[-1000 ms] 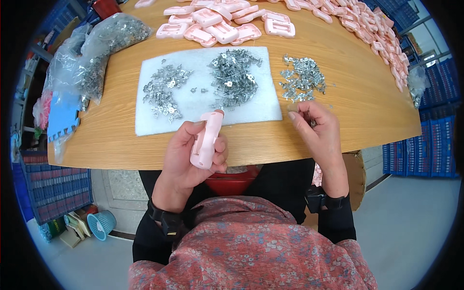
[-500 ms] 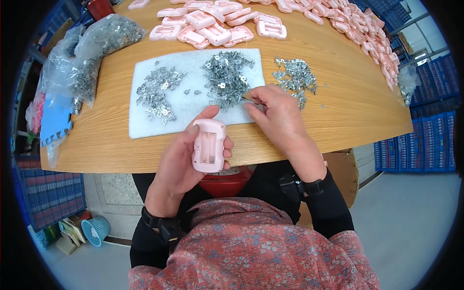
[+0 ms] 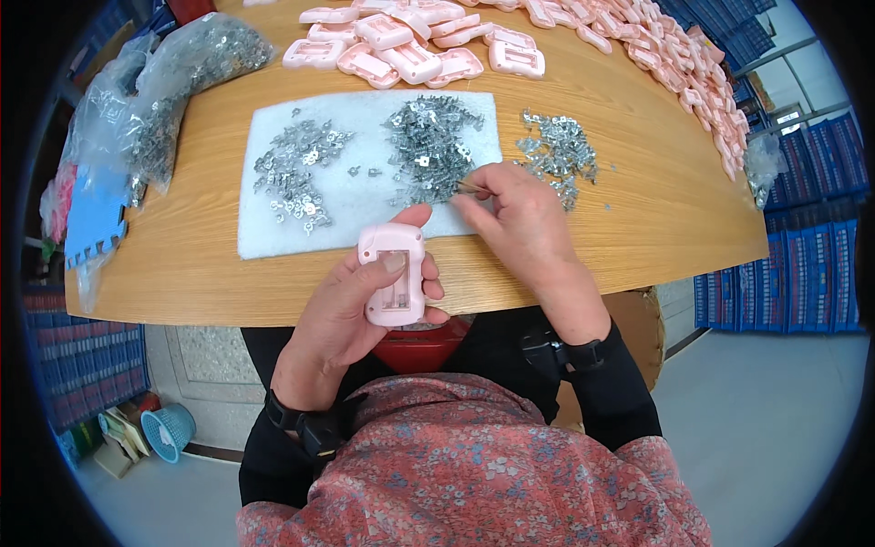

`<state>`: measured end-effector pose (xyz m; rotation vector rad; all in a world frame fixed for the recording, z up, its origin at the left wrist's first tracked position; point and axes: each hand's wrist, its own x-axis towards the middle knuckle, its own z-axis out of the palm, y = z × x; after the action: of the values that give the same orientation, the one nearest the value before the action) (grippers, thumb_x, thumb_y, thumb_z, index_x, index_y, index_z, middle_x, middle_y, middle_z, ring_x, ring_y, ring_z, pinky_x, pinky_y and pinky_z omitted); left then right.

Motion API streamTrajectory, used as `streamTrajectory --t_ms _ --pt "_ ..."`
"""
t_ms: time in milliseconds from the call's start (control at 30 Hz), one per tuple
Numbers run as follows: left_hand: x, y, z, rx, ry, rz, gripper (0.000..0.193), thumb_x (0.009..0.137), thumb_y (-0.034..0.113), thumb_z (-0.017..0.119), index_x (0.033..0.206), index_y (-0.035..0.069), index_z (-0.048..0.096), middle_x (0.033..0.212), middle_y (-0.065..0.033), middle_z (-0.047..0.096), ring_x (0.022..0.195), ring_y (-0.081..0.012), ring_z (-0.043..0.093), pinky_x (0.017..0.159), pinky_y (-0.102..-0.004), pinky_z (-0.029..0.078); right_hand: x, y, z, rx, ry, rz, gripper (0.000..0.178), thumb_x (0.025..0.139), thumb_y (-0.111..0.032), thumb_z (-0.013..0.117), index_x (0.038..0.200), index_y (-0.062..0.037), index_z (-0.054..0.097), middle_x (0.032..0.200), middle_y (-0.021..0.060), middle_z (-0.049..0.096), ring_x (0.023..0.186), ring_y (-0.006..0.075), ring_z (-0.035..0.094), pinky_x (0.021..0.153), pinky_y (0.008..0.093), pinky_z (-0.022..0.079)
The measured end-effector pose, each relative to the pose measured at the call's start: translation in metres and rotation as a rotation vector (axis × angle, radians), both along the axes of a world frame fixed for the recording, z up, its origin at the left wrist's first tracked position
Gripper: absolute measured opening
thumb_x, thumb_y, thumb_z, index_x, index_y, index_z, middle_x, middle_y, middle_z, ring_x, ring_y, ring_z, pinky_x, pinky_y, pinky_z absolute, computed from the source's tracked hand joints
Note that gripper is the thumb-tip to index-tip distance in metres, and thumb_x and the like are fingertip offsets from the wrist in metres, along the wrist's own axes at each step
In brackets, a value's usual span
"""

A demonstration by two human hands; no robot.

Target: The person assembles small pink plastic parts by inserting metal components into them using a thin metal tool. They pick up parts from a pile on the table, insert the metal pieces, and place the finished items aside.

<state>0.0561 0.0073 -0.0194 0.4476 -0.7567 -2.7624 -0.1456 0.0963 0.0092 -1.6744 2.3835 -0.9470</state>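
My left hand (image 3: 333, 301) is closed around a pale pink plastic housing (image 3: 412, 244), its battery compartment facing up. The thumb lies over that compartment, and small metal contacts show at its lower end. My right hand (image 3: 527, 219) pinches a pair of thin tweezers (image 3: 468, 185), mostly hidden by the fingers. Their tips reach the right edge of a dense pile of small metal contact pieces (image 3: 427, 146). This pile sits on a white foam sheet (image 3: 365, 108), with a looser metal pile (image 3: 301, 169) to its left.
Another heap of metal pieces (image 3: 558, 150) lies on the wooden table (image 3: 647, 196), right of the sheet. Pink housings (image 3: 410, 59) are stacked at the back, with a long heap (image 3: 679, 68) along the right edge. Plastic bags of metal parts (image 3: 196, 82) and a blue foam mat (image 3: 96, 214) lie left.
My left thumb has moved from the housing's upper left edge onto its battery compartment. The right hand stays at the dense pile with the tweezers. The view has shifted slightly.
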Motion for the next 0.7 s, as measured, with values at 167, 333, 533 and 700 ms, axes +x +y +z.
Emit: streamTrajectory --t_ms 167,333,533,700 --pt "0.000 0.000 -0.001 0.068 0.034 0.003 0.065 0.096 0.028 0.059 0.151 0.008 0.030 0.104 -0.0139 0.063 0.092 -0.0242 0.065 0.075 -0.0452 0.062 -0.004 0.003 -0.003 0.001 -0.120 -0.011 0.013 0.082 -0.011 0.070 0.093 -0.0035 0.066 0.081 0.0115 0.065 0.073 0.0270 0.065 0.066 0.0361 0.051" --pt "-0.006 -0.003 0.011 0.057 -0.035 -0.001 0.054 0.098 0.023 0.057 0.146 0.007 0.039 0.101 -0.0105 0.064 0.089 -0.0191 0.066 0.075 -0.0398 0.061 -0.005 0.016 0.006 -0.021 -0.443 -0.012 0.010 0.082 -0.005 0.070 0.090 -0.0012 0.065 0.078 0.0027 0.061 0.068 0.0097 0.055 0.061 0.0259 0.045" --pt "-0.016 0.003 0.020 -0.055 -0.139 0.030 0.052 0.091 0.011 0.068 0.139 0.006 0.047 0.098 -0.0056 0.063 0.085 -0.0138 0.066 0.074 -0.0327 0.060 0.018 0.024 0.033 -0.073 -0.311 0.258 0.012 0.079 -0.001 0.071 0.085 -0.0015 0.061 0.080 0.0046 0.063 0.068 0.0124 0.060 0.061 0.0269 0.048" --pt "-0.021 0.009 0.020 -0.109 -0.150 0.037 0.053 0.087 0.003 0.071 0.136 0.005 0.052 0.096 -0.0021 0.061 0.081 -0.0115 0.065 0.072 -0.0285 0.058 0.021 0.026 0.035 -0.107 -0.114 0.357 0.014 0.078 -0.003 0.073 0.087 -0.0024 0.063 0.082 0.0084 0.064 0.069 0.0186 0.064 0.063 0.0293 0.051"
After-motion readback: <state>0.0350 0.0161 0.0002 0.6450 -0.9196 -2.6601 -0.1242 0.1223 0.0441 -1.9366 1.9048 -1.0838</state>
